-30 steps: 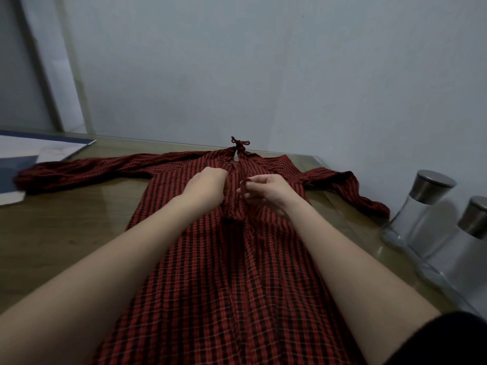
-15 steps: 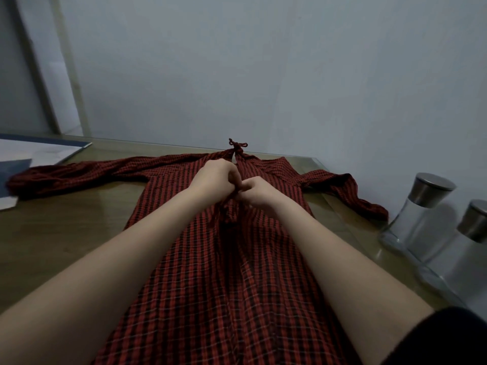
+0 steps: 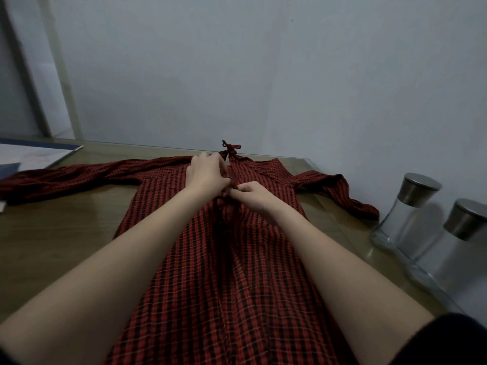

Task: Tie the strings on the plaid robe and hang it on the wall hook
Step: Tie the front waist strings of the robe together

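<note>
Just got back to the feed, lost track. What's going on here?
A person is working on a red plaid robe spread flat on the table. Both hands meet at its chest: the left hand and right hand pinch the strings there, mid-tie. The knot at the collar is already tied. Two glass bottles stand to the right. The robe is not hung yet; no hook is in view.

Robe (image 3: pixel 200 272) flat on table (image 3: pixel 60 233) at centre — papers (image 3: pixel 34 156) at ten o'clock, two jars (image 3: pixel 411 209) at three o'clock.
</note>
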Demonstrator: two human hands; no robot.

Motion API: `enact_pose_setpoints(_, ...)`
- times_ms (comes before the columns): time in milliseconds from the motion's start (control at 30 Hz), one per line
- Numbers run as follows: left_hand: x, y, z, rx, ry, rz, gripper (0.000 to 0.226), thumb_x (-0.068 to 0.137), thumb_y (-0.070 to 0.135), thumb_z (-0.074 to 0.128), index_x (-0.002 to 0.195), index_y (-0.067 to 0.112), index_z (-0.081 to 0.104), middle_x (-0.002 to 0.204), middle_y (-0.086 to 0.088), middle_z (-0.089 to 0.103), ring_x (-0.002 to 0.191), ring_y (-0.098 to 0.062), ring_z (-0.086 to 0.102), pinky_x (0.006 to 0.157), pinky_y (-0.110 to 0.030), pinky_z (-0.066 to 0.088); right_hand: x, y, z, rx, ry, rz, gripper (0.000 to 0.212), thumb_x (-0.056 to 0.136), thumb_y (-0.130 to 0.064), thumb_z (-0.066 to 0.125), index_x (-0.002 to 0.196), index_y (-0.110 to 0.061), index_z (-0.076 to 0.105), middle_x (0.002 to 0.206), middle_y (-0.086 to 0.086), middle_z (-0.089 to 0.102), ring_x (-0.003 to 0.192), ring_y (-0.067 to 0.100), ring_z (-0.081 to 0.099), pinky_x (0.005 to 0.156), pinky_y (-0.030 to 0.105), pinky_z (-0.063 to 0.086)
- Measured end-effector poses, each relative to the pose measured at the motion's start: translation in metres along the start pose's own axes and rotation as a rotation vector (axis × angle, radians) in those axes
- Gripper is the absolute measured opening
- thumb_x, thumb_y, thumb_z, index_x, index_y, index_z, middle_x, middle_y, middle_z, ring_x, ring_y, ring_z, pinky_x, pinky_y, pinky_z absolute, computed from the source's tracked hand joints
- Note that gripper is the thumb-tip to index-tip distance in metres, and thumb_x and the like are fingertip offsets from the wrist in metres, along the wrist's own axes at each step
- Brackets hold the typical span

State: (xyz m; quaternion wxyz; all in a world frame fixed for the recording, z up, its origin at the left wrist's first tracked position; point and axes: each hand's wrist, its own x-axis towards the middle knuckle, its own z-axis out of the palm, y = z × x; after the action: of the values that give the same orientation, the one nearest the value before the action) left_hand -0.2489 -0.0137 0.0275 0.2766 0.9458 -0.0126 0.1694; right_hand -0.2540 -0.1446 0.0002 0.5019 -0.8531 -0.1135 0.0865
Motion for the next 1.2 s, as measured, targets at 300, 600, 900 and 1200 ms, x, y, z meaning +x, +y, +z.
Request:
enact_pose_setpoints(300,-0.011,-0.015,0.003,-0.302,-0.305,-0.019,0.023,0.088,0.03,0.056,0.094,0.012,0.07,0.095,-0.006,0.069,0.089,-0.023,0.064,0.075,-0.032,0.049,-0.002,0.001,-0.005,0.128,-0.001,0.028,0.027,0.098,-0.022,0.043,0.089,-0.005,0.063,0.077,0.013,0.066,0.068,0.019,0.062,0.072,0.029,0.05)
enact_pose_setpoints(600,-0.018,-0.011,-0.013,-0.096,-0.312,0.137,0.025,0.081,0.022,0.067,0.103,0.011,0.068,0.084,0.002,0.058,0.083,-0.014,0.055,0.073,-0.023,0.04,0.003,-0.002,-0.004,0.092,0.036,0.026,0.023,0.098,-0.019,0.043,0.085,-0.008,0.057,0.068,0.01,0.062,0.058,0.017,0.055,0.061,0.024,0.047)
enact_pose_setpoints(900,-0.016,-0.016,-0.006,0.017,-0.295,0.129,0.019,0.08,0.023,0.066,0.09,0.009,0.074,0.096,-0.005,0.072,0.089,-0.018,0.063,0.079,-0.029,0.051,-0.002,-0.001,-0.006,0.091,0.037,0.036,0.03,0.1,-0.017,0.04,0.103,0.003,0.062,0.068,0.01,0.062,0.053,0.01,0.056,0.056,0.016,0.048)
enact_pose_setpoints(1200,-0.021,-0.01,0.0,-0.217,-0.465,-0.039,0.042,0.068,0.002,0.078,0.104,0.003,0.056,0.092,-0.017,0.068,0.071,-0.028,0.073,0.068,-0.038,0.061,-0.001,-0.003,-0.006,-0.069,0.172,-0.099,0.018,0.091,-0.021,0.058,0.084,-0.01,0.071,0.074,0.01,0.062,0.055,0.014,0.053,0.065,0.033,0.045)
